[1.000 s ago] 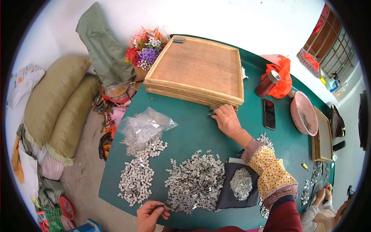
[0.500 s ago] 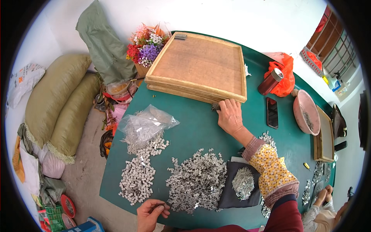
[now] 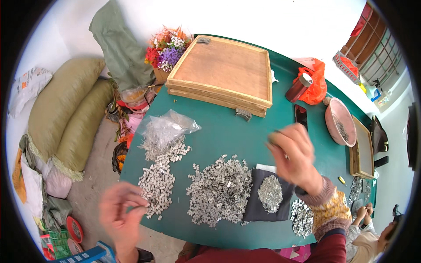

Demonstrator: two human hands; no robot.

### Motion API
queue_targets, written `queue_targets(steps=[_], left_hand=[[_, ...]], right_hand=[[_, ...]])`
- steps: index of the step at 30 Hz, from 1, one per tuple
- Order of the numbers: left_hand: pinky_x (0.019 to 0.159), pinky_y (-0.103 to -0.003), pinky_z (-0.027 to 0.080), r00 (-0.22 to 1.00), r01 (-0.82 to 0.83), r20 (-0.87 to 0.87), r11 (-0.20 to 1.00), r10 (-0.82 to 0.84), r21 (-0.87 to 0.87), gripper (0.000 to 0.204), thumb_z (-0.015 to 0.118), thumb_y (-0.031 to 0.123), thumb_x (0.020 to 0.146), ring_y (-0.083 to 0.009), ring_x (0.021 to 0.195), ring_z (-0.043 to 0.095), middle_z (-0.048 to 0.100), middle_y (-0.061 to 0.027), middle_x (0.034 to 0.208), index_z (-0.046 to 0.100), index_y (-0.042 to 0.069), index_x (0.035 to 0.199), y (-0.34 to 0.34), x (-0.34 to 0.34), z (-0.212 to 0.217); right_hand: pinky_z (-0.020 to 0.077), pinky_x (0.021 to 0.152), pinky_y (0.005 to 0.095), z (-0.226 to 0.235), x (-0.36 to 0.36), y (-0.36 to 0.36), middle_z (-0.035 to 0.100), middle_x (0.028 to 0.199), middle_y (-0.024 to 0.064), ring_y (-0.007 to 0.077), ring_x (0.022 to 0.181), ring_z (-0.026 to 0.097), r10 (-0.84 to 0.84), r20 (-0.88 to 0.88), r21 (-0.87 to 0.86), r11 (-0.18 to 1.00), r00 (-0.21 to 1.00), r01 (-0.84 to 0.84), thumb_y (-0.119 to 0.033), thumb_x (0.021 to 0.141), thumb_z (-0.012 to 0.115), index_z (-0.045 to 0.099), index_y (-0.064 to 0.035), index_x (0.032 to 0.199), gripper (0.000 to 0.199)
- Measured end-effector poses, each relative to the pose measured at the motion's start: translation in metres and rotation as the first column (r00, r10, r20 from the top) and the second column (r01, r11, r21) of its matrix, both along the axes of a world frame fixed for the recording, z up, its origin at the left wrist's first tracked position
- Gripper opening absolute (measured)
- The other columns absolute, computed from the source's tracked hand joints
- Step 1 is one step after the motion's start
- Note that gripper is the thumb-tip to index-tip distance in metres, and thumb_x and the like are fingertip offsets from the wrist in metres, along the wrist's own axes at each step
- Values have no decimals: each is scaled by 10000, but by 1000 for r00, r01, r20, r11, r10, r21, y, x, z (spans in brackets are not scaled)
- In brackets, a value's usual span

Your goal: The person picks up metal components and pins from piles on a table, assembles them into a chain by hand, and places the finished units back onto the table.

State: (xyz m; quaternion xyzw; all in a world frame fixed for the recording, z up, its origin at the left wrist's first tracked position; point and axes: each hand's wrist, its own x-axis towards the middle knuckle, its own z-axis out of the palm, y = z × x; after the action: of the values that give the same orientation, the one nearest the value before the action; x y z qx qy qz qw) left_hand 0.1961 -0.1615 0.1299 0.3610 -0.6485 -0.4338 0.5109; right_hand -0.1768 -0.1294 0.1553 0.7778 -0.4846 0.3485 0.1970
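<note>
My left hand (image 3: 122, 212), blurred, has thumb and forefinger pinched together at the edge of a pile of small silver-grey metal pieces (image 3: 157, 186); what they hold is too small to make out. Over the table's right half, my right hand (image 3: 294, 153) is raised with its fingers curled, smeared by motion. Something small and greyish shows in its fingers, too blurred to name. A short ribbed row of grey metal pieces (image 3: 243, 115) leans at the front edge of the stacked wooden trays (image 3: 219, 93). Between my hands spreads a larger pile of metal pieces (image 3: 219, 193).
Thin metal pins (image 3: 270, 193) lie on a dark cloth (image 3: 254, 209). A clear plastic bag (image 3: 171, 127) rests on more pins. At the right are a phone (image 3: 301, 115), a dark red flask (image 3: 299, 88), a pink bowl (image 3: 333, 111) and another person's hands (image 3: 364, 213).
My right hand has left the ribbed metal row by the trays and moved right and nearer. My left hand has shifted left and up to the left pile.
</note>
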Motion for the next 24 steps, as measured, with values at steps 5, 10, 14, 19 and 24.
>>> queue_targets(steps=[5,10,14,19,24], left_hand=[[630,-279,521,941,-276,-27,722,336,-635,997,616,627,830,-250,811,621,514,-286,1221,308,-144,1383,26,-5,92],[635,-279,522,946,-240,47,789,322,-566,967,613,610,835,-248,814,622,520,-280,1215,319,-138,1373,41,-88,126],[640,-280,522,948,-200,117,837,298,-509,938,610,593,839,-246,817,623,525,-275,1208,329,-133,1363,66,-70,113],[647,-280,522,929,-171,220,873,296,-456,902,606,572,845,-243,821,624,531,-268,1200,343,-126,1351,100,-48,108],[653,-281,522,904,-151,292,874,311,-461,865,602,551,851,-241,825,626,537,-262,1192,356,-119,1338,108,-61,115]], right_hand=[[417,595,409,87,52,107,552,834,98,255,718,522,-7,46,-91,996,999,11,-12,727,669,606,3,992,273],[281,616,380,113,80,138,487,787,93,200,735,420,160,100,-455,885,982,-98,-122,874,496,528,-5,835,128],[389,408,244,116,91,156,517,663,2,144,478,535,381,49,-252,899,923,-357,-92,902,567,492,-61,840,101],[391,410,244,102,102,180,515,662,1,142,478,533,400,113,-239,900,910,-366,-90,902,565,491,-61,836,103],[392,412,244,86,36,254,514,660,1,140,477,531,430,142,-289,879,892,-378,-88,901,564,490,-62,831,105]])
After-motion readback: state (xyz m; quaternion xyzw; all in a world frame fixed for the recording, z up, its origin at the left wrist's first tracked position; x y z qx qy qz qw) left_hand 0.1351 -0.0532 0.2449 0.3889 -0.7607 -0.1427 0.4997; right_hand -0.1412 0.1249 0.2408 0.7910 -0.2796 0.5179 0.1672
